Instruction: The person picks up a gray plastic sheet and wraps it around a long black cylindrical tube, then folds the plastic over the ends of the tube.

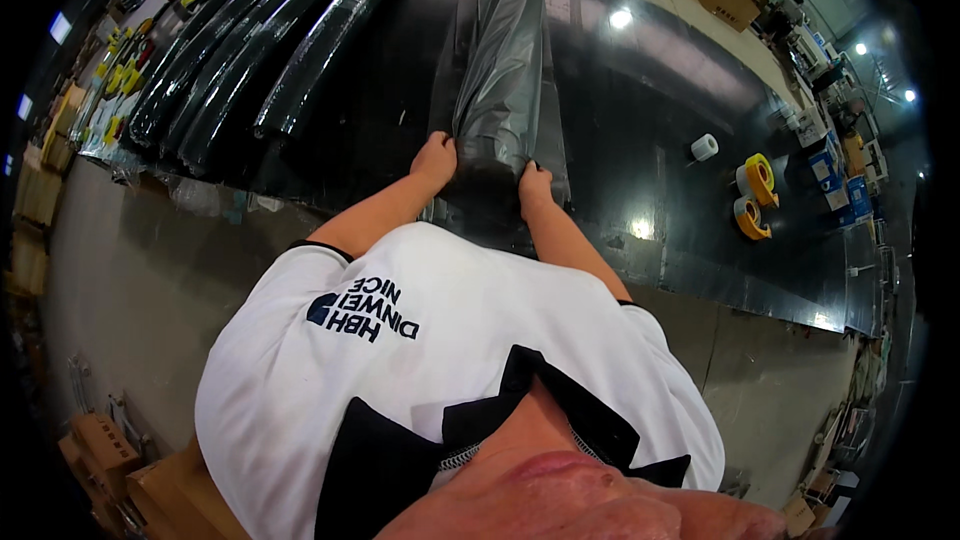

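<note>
At the near edge of a black table (640, 110), the left hand (437, 158) and right hand (534, 183) pinch a grey plastic sleeve's (505, 60) near corners; it looks light, limp, slippery.

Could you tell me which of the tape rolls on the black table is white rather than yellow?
The small white roll, lying alone and farthest up the table; the other two rolls are yellow.

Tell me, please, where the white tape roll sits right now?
In the head view, the white tape roll stands on the black table, right of the hands, just left of the yellow tape rolls.
</note>
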Motion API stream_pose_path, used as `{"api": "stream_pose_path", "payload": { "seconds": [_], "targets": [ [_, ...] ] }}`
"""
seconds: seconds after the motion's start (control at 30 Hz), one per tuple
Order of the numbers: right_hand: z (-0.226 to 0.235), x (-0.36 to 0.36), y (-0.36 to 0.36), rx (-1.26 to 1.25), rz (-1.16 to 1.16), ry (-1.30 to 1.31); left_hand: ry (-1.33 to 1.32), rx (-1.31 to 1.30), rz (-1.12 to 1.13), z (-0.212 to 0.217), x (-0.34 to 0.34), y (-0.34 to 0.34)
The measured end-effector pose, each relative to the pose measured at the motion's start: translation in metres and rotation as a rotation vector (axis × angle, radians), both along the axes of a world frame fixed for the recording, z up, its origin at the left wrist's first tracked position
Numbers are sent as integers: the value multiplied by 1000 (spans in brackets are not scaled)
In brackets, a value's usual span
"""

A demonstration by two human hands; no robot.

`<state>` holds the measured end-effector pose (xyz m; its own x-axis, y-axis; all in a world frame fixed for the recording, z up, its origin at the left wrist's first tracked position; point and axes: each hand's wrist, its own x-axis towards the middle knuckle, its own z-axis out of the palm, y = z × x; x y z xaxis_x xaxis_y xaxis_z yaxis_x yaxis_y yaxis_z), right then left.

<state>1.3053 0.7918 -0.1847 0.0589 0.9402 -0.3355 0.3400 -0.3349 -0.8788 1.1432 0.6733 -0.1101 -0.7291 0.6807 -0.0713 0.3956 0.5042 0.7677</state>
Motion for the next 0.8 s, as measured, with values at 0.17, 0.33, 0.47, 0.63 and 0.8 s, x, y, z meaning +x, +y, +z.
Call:
{"api": "stream_pose_path", "payload": {
  "seconds": [0.17,0.33,0.47,0.63,0.8],
  "targets": [
    [35,9,-10,100,609,-461,36,30,-117,-19,-17,-6],
    [62,9,-6,139,371,-583,-6,-36,-252,-2,-18,-5],
    [95,-3,3,215,380,-222,61,-41,-315,17,-21,-4],
    [102,-22,16,-132,401,242,-153,373,-189,-21,-30,27],
    [94,-23,73,-379,472,588,-679,543,-145,-25,-48,67]
  ]
}}
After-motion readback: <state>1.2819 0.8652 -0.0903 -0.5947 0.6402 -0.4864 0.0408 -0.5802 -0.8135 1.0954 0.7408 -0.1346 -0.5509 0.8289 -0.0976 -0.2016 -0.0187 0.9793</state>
